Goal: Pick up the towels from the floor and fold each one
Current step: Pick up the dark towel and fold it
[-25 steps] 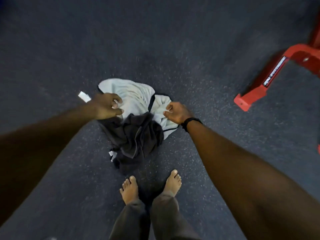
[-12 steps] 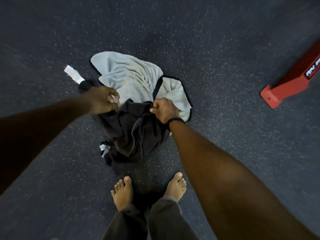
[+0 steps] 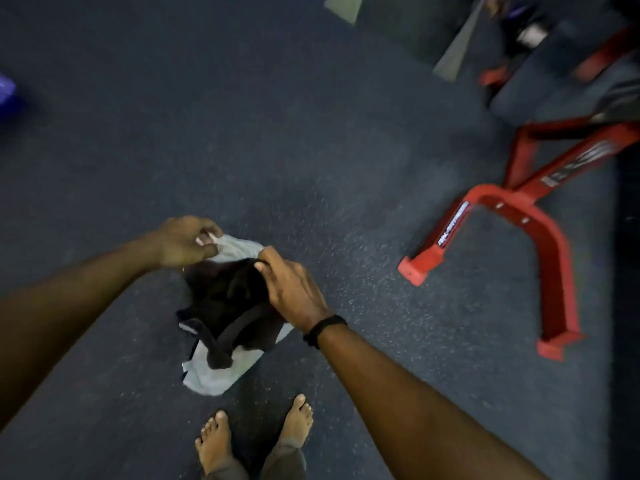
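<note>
Two hands grip bunched towels above the floor [image 3: 311, 150]: left hand [image 3: 183, 242] pinches the pale towel [image 3: 239, 247], right hand [image 3: 294, 289] clutches the black towel [image 3: 225, 299].

open speckled floor [image 3: 242, 150] lies ahead and to the left; a red metal frame [image 3: 540, 216] (blurred, perhaps gym equipment) blocks the right side, bare feet [image 3: 256, 434] just behind.
</note>
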